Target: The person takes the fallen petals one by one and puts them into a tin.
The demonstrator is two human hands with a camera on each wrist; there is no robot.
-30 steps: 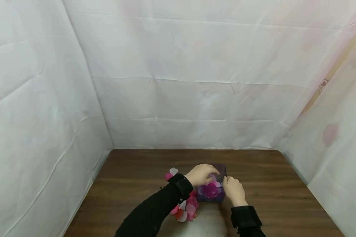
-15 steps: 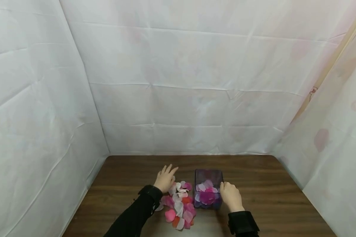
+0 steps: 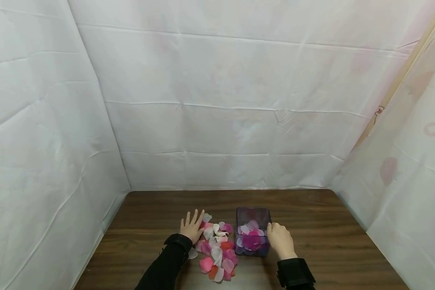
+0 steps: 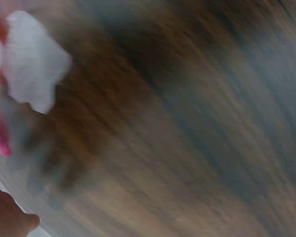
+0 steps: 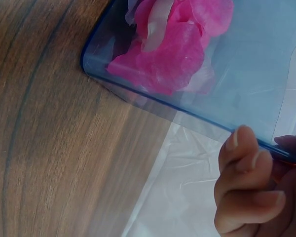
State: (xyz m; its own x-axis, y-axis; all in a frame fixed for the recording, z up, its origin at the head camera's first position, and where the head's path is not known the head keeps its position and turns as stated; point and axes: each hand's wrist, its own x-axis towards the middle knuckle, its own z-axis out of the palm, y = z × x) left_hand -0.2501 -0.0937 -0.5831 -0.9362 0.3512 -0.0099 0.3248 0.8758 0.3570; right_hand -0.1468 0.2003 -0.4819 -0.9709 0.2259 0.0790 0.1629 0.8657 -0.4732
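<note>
A loose pile of fabric-like flower petals (image 3: 217, 253), pink, white and red-orange, lies on the table. My left hand (image 3: 191, 230) is at the pile's far left edge with its fingers spread; in the left wrist view, only a bit of that hand (image 4: 7, 217) shows near a white petal (image 4: 33, 59). Right of the pile stands a see-through purplish plastic box (image 3: 253, 214) with magenta and pale petals (image 5: 172, 59) inside. My right hand (image 3: 280, 241) pinches the box's right wall at the rim, its fingers (image 5: 246, 173) curled on the outer side.
The brown wood-grain table (image 3: 333, 233) reaches out on both sides of the box and pile. White cloth sheets (image 3: 217, 133) hang behind it and at its left and right. One pale petal (image 3: 193, 253) lies beside my left wrist.
My left hand has come from above the box leftwards to the far side of the petal pile, fingers spreading. My right hand keeps its grip on the box.
</note>
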